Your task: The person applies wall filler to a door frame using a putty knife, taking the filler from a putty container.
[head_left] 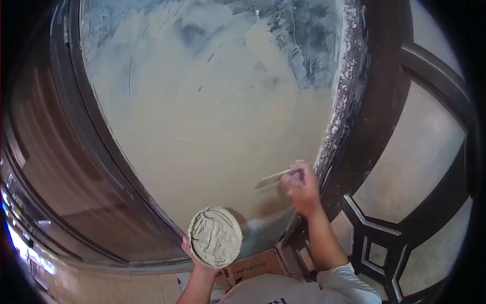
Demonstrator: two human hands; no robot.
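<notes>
My left hand (200, 267) grips a round tub of cream-coloured putty (216, 237) from beneath and its left side, with the thumb at the rim. Thick, ridged paste fills the tub's mouth. To the right, my right hand (302, 188) is closed around a putty knife (273, 179), its blade pointing left, close to the wall panel (212, 137). Whether the blade touches the panel I cannot tell. Smooth cream putty coats most of the panel's middle and lower part. Bluish-grey, streaky surface shows at the top (319, 45) and in a strip along the bottom.
A dark frame strip spotted with white (340, 101) borders the panel on the right. Beyond it are dark mouldings around pale panels (412, 152). On the left runs a brown glossy wooden surface (76, 167). A cardboard box (255, 266) and floor tiles (144, 286) lie below.
</notes>
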